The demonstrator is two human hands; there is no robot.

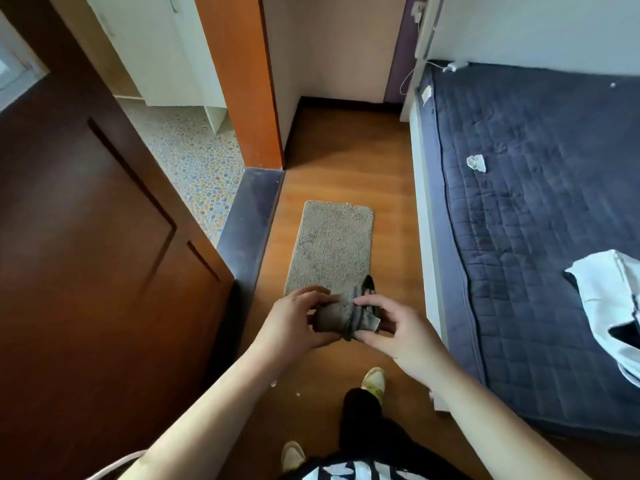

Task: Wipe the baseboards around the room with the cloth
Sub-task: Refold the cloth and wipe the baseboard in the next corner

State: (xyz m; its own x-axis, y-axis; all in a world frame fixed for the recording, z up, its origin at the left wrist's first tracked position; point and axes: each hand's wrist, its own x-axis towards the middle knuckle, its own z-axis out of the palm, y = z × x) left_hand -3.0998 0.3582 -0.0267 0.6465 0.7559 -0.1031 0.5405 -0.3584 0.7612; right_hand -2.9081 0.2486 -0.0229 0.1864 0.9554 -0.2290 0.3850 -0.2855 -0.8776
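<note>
Both hands, left hand (294,320) and right hand (398,332), pinch the bunched grey cloth (346,315) with curled fingers above the beige mat (332,244), seemingly folding it (dark baseboard (349,101) still far ahead) for wiping.
</note>
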